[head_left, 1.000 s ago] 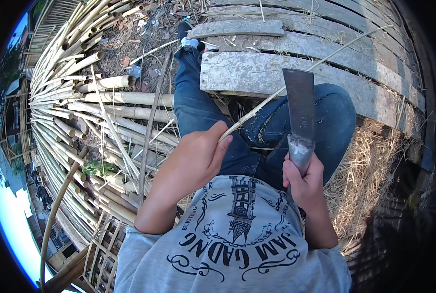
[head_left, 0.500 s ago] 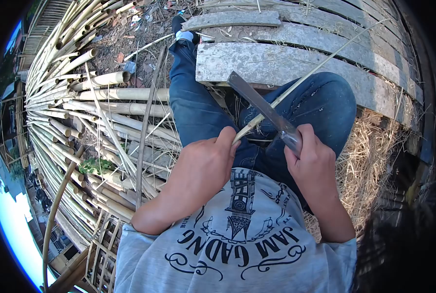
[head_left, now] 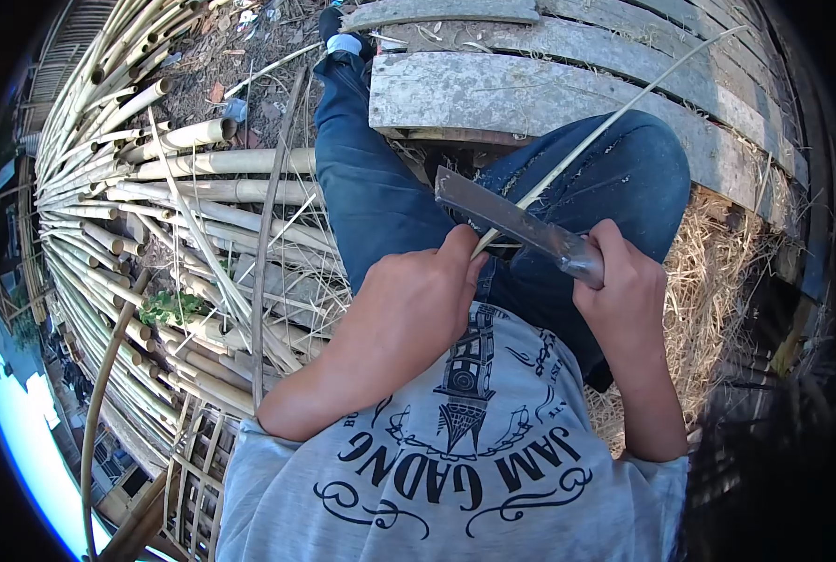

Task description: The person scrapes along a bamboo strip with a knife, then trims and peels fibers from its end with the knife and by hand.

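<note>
Close to my body, my left hand pinches the near end of a long, thin bamboo strip. The strip slants up and to the right over my bent knee, its far tip above the planks. My right hand is wrapped round the handle of a machete with a broad, dark blade. That blade lies across the strip just beyond my left fingers and points up and to the left. Whether its edge cuts into the strip cannot be made out.
Bamboo poles are heaped on the left. A weathered plank platform stands ahead of my legs. Pale bamboo shavings cover the ground on the right. A woven bamboo lattice is at the lower left.
My left hand has shifted slightly up and right along with the strip's near end. My right hand and the machete have moved a little to the right, the blade now crossing nearer my left fingers.
</note>
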A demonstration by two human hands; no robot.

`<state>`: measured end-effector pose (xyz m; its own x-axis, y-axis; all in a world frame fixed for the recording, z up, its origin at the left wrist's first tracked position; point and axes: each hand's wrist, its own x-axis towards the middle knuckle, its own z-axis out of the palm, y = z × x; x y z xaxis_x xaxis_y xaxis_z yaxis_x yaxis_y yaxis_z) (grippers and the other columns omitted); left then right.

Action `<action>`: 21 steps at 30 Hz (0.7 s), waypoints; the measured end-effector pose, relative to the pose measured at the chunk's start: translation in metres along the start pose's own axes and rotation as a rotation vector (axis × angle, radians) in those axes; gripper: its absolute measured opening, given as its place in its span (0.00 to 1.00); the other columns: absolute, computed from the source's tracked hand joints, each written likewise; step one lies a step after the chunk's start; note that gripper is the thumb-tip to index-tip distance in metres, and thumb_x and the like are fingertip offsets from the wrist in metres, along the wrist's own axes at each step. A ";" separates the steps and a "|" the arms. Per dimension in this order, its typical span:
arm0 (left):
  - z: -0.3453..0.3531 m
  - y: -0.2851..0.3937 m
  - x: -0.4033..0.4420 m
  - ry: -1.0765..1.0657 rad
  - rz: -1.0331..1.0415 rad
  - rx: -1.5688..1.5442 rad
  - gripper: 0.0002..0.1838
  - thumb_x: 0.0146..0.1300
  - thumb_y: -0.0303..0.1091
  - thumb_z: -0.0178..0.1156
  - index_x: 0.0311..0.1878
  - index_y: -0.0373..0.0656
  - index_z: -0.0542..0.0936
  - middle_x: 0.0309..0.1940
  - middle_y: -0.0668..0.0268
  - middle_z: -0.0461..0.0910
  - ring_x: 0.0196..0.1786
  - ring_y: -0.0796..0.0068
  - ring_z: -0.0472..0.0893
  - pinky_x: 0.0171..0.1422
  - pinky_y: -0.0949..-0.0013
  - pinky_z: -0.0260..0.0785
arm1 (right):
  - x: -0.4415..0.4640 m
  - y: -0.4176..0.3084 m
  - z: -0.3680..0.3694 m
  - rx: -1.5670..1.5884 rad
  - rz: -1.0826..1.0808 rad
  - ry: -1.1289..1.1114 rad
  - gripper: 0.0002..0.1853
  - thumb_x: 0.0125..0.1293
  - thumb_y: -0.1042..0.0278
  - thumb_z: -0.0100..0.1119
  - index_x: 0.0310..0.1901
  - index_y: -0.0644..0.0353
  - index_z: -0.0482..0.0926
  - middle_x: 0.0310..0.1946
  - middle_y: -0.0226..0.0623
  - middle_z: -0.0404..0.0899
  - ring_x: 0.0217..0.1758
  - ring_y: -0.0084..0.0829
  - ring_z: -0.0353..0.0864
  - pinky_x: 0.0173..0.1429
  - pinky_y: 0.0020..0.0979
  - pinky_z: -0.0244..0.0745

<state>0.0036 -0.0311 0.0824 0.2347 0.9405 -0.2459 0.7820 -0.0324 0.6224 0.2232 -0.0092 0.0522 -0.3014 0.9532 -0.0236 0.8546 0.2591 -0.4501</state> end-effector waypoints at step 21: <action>-0.009 -0.003 -0.013 0.045 0.021 0.015 0.07 0.70 0.30 0.55 0.37 0.38 0.69 0.13 0.53 0.71 0.20 0.47 0.75 0.24 0.50 0.63 | 0.009 -0.031 -0.013 0.151 -0.010 -0.123 0.13 0.53 0.71 0.68 0.37 0.62 0.74 0.27 0.45 0.80 0.30 0.50 0.82 0.34 0.45 0.76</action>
<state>-0.0069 -0.0396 0.0909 0.2250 0.9538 -0.1990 0.7858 -0.0569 0.6158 0.1998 -0.0065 0.0778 -0.3667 0.9221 -0.1237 0.7809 0.2327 -0.5797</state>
